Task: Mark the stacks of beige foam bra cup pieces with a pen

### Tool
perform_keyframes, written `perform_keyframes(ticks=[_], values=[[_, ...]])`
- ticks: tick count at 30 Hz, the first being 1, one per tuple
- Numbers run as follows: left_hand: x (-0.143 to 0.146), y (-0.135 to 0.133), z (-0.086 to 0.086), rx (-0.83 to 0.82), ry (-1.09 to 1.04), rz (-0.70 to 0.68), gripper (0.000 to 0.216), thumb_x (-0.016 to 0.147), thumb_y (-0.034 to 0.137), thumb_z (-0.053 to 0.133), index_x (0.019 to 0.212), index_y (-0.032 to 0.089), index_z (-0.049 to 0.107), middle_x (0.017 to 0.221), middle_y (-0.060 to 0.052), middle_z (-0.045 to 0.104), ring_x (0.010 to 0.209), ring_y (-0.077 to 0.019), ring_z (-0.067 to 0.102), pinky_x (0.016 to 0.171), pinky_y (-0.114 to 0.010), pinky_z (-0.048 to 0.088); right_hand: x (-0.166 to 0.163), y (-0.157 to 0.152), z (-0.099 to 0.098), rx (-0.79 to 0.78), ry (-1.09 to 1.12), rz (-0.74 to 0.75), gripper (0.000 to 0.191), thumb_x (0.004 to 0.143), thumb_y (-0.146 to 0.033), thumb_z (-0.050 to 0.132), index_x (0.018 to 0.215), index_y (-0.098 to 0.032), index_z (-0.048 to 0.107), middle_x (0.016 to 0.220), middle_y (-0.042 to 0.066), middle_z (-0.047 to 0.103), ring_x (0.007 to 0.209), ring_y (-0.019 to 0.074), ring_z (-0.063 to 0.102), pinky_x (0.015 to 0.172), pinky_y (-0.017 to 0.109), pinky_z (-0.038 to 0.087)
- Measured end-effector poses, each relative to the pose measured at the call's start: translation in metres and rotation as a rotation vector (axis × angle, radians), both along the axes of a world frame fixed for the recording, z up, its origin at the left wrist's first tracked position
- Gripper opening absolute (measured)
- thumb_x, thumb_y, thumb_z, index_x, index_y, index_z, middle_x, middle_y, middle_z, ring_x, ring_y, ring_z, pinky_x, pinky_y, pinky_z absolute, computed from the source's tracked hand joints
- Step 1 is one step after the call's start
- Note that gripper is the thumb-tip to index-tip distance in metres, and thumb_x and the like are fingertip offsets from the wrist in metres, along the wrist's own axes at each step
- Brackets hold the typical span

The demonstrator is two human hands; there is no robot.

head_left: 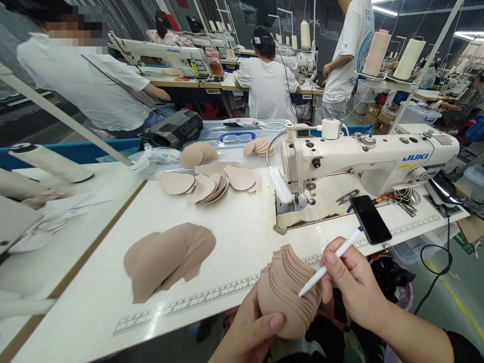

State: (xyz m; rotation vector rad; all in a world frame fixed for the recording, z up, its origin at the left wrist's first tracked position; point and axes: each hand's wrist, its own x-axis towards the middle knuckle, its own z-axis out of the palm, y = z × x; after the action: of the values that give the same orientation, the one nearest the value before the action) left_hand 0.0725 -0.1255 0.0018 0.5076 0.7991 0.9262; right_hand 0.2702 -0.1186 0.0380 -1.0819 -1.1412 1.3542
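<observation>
A fanned stack of beige fabric pieces (289, 290) is gripped in my left hand (257, 322), its thumb lying over the lower edge. My right hand (346, 280) holds a white pen (330, 261), tilted with its tip at the face of the stack and its purple end pointing up. Both hands are at the front edge of the sewing table (94, 272). Left of them lies an overlapping pile of beige curved pieces (170, 259). Further back on the tabletop sit lighter beige teardrop-shaped pieces (209, 184).
A JUKI sewing machine (363, 156) stands at the right, with a black phone (371, 219) and small tools before it. Round beige pieces (198, 154) rest at the back near a black bag (176, 128). Thread cones (53, 162) lie at left. Several people work beyond.
</observation>
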Motion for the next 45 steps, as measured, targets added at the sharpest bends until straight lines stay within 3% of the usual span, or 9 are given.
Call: perform_keyframes(ticks=[6,13,17,26,32,36,42,45], values=[[-0.001,0.002,-0.005,0.005,0.001,0.031,0.097,0.058,0.037,0.097,0.145,0.023,0.057,0.124,-0.013,0.076,0.120,-0.0386,0.067,0.100,-0.041,0.057,-0.001,0.001,0.000,0.006,0.075,-0.015,0.040,0.103,-0.058,0.057,0.086,-0.022,0.055,0.049,-0.006,0.060,0.047,0.0108,0.050,0.056,0.025,0.041],[0.003,0.001,0.000,0.026,-0.027,0.009,0.099,0.060,0.038,0.096,0.147,0.020,0.054,0.123,-0.015,0.075,0.118,-0.0396,0.067,0.100,-0.043,0.055,-0.002,-0.001,0.000,-0.007,0.021,0.033,0.039,0.104,-0.058,0.055,0.087,-0.023,0.054,0.052,-0.006,0.061,0.047,0.0110,0.051,0.053,0.024,0.041],[0.004,0.000,0.001,0.020,-0.024,0.027,0.096,0.060,0.037,0.097,0.145,0.022,0.056,0.124,-0.013,0.074,0.120,-0.0375,0.066,0.101,-0.040,0.054,-0.003,0.000,0.001,0.007,0.056,-0.011,0.039,0.103,-0.059,0.055,0.088,-0.022,0.054,0.051,-0.006,0.061,0.045,0.0111,0.049,0.050,0.024,0.040],[-0.001,0.006,-0.013,0.092,-0.053,-0.047,0.088,0.063,0.038,0.095,0.141,0.021,0.060,0.119,-0.015,0.076,0.113,-0.0378,0.069,0.099,-0.043,0.055,-0.003,-0.002,-0.001,0.011,0.047,0.012,0.038,0.104,-0.057,0.055,0.088,-0.023,0.055,0.052,-0.005,0.061,0.047,0.0118,0.050,0.050,0.025,0.042],[-0.001,0.007,-0.006,0.100,-0.058,-0.074,0.086,0.065,0.039,0.094,0.143,0.021,0.060,0.121,-0.015,0.075,0.117,-0.0380,0.067,0.103,-0.044,0.053,-0.004,-0.003,-0.002,0.012,0.012,0.077,0.035,0.106,-0.053,0.054,0.088,-0.023,0.053,0.054,-0.005,0.063,0.047,0.0115,0.049,0.051,0.024,0.041],[-0.003,0.010,-0.005,0.086,-0.044,-0.092,0.088,0.064,0.040,0.095,0.142,0.020,0.060,0.121,-0.015,0.075,0.119,-0.0394,0.066,0.104,-0.046,0.053,-0.002,-0.004,-0.001,0.038,0.028,0.033,0.035,0.105,-0.054,0.053,0.089,-0.023,0.054,0.053,-0.005,0.061,0.047,0.0113,0.049,0.051,0.024,0.041],[0.004,0.004,-0.004,0.080,-0.056,-0.036,0.077,0.066,0.037,0.092,0.137,0.025,0.066,0.121,-0.012,0.077,0.119,-0.0394,0.067,0.103,-0.046,0.054,-0.005,-0.008,-0.004,0.021,-0.003,0.109,0.035,0.105,-0.054,0.054,0.090,-0.023,0.054,0.055,-0.003,0.063,0.047,0.0117,0.049,0.051,0.025,0.039],[-0.003,0.007,0.004,0.111,-0.041,0.000,0.070,0.066,0.039,0.091,0.131,0.026,0.070,0.122,-0.011,0.077,0.122,-0.0418,0.066,0.100,-0.046,0.055,-0.005,-0.008,-0.010,-0.016,0.095,0.028,0.036,0.104,-0.055,0.054,0.089,-0.023,0.055,0.052,-0.003,0.061,0.046,0.0126,0.046,0.051,0.026,0.036]])
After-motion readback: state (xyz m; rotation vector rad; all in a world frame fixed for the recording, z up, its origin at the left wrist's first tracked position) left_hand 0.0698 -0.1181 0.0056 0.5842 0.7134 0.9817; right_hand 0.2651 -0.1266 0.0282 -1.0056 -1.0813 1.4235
